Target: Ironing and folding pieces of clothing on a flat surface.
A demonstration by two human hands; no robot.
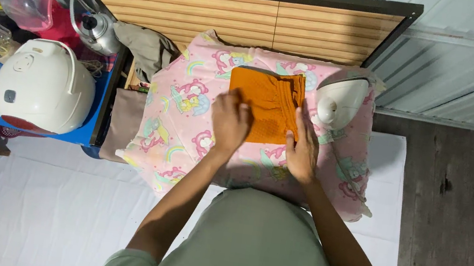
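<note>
A folded orange cloth (267,101) lies on a pink cartoon-print blanket (187,114) spread over a low stand. My left hand (229,119) rests with curled fingers on the cloth's near left corner. My right hand (303,145) lies flat, its fingers pressing along the cloth's right edge. A white electric iron (338,101) stands just right of the cloth, close to my right fingertips.
A white rice cooker (42,87) sits on a blue table at left, with a steel kettle (97,28), a pink jug (29,5) and bottles behind it. Beige clothes (147,49) are piled left of the blanket. A slatted wooden board (246,20) stands behind; white sheet (47,205) covers the floor.
</note>
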